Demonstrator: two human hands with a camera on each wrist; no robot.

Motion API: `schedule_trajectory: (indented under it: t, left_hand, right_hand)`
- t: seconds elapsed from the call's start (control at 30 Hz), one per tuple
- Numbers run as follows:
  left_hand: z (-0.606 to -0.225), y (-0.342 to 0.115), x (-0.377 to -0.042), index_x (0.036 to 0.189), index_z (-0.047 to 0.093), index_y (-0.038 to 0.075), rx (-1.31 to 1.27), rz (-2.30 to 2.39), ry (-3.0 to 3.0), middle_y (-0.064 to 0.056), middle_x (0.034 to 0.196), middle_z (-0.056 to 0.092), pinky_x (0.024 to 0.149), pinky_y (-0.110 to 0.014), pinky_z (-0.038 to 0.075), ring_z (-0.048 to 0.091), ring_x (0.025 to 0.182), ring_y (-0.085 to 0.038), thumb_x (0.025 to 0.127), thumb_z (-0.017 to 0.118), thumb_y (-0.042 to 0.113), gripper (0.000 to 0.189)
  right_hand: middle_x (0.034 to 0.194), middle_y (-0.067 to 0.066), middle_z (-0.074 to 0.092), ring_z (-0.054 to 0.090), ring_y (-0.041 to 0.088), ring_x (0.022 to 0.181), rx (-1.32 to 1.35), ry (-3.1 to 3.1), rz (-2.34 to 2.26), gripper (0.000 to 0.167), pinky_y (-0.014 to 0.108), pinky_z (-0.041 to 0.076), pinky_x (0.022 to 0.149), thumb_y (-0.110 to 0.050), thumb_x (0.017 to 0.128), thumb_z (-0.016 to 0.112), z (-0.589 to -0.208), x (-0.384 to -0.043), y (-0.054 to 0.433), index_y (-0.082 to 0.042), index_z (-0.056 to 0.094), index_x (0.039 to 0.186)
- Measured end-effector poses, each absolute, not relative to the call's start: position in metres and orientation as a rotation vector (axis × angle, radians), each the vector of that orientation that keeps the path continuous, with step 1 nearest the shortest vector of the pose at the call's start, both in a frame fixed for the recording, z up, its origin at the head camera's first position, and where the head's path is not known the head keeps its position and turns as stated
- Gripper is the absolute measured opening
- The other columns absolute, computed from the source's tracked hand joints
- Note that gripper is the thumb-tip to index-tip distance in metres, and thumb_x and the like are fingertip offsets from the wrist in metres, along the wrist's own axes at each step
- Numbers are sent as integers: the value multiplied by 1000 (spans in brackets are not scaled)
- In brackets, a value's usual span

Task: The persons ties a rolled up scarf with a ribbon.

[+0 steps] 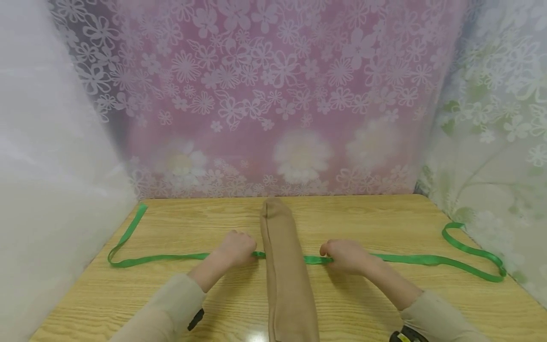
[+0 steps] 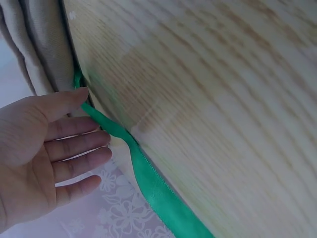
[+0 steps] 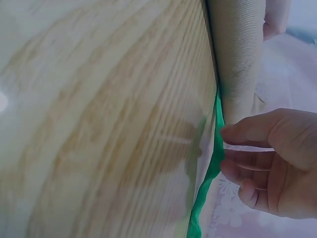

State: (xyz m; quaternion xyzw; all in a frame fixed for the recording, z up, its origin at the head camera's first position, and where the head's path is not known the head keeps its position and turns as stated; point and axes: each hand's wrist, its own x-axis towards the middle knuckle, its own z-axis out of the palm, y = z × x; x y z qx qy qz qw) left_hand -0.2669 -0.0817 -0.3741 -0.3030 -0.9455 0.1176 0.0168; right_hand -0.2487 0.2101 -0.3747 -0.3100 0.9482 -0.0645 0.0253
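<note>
A long tan cloth roll (image 1: 287, 266) lies lengthwise down the middle of the table, with a green ribbon (image 1: 410, 259) running crosswise beneath it. Left of the roll, my left hand (image 1: 236, 248) pinches the ribbon close to the cloth. Its thumb lies over the ribbon (image 2: 153, 191) in the left wrist view, the other fingers loosely extended. On the opposite side my right hand (image 1: 348, 256) holds the ribbon between thumb and fingertips, a little away from the roll. The right wrist view shows these fingertips at the ribbon (image 3: 216, 153). The stretch under the cloth is hidden.
The wood-grain table (image 1: 205, 218) ends at a pink flowered curtain (image 1: 273, 95) behind. Pale sheets stand along the left and right. One ribbon tail bends toward the back left; the other curls at the right table edge.
</note>
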Motion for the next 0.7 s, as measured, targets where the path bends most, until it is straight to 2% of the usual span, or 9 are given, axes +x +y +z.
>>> schedule_trajectory:
  t: [0.2,0.37,0.47,0.53,0.63,0.7]
  left_hand:
    - [-376,-77,-265,66,58,15,-927,367,-2937,3,63,51,68,-33,48,46,60,-11,84,68,32,27]
    - [-379,-75,-265,64,57,14,-918,376,-2914,4,61,49,65,-32,48,43,58,-11,82,70,29,27]
    - [-381,-75,-265,60,54,15,-935,381,-2897,4,60,48,65,-32,48,43,57,-10,83,70,25,29]
    - [-383,-76,-265,57,51,15,-946,378,-2890,4,58,47,64,-32,48,41,56,-10,83,70,24,33]
    - [-384,-76,-265,56,47,16,-952,361,-2883,4,57,44,61,-30,47,36,54,-9,83,70,24,36]
    - [-384,-76,-265,57,46,15,-957,349,-2860,5,56,43,57,-29,45,34,53,-9,82,71,24,36]
  right_hand:
    - [92,9,65,57,16,71,-907,2922,-224,19,30,48,57,1,76,67,-377,-250,209,-4,66,94]
    - [96,13,66,60,21,76,-844,2895,-286,23,36,50,61,7,76,64,-375,-250,207,-1,65,98]
    - [93,12,66,62,24,78,-821,2883,-291,22,38,51,63,7,76,64,-375,-250,206,-1,65,95]
    - [89,10,66,61,22,75,-820,2882,-275,19,37,51,62,7,75,64,-375,-249,206,-3,65,92]
    - [72,-2,58,50,12,62,-845,2884,-246,14,27,42,53,7,76,62,-376,-248,206,-7,60,76]
    - [62,-7,44,35,8,55,-867,2893,-243,23,23,30,48,9,74,59,-376,-248,207,-11,51,65]
